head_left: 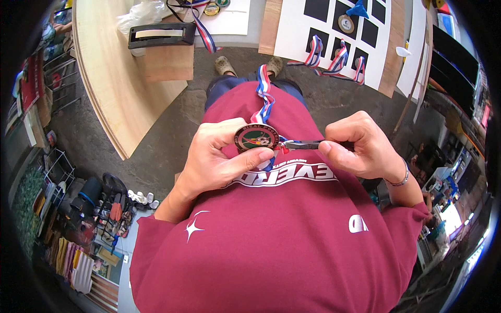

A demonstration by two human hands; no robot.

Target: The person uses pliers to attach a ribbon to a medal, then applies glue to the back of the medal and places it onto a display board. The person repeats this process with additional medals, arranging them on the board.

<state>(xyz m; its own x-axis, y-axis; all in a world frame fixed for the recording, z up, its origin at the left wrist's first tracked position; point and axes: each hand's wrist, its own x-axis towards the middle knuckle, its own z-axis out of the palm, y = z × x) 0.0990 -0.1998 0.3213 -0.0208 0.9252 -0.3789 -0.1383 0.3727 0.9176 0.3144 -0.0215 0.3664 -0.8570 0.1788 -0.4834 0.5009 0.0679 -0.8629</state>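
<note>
In front of my chest my left hand (214,154) grips a round medal (255,137) with a dark rim and a green centre, thumb on its lower edge. A red, white and blue ribbon (264,96) runs from the medal toward my legs. My right hand (360,146) is closed, thumb and index finger pinching a slim dark tool (302,144). Its kind is not plain. The tool's tip meets the ribbon beside the medal's right edge, where a small red bit (283,148) shows. Fingers partly hide the tool's rear end.
Ahead on the right, a white board (334,57) with black squares bears several ribboned medals and a blue-topped medal (346,23). Ahead on the left, a black holder with a pale strip (162,34) sits by a curved plywood sheet (112,73). More medals (212,9) lie beyond.
</note>
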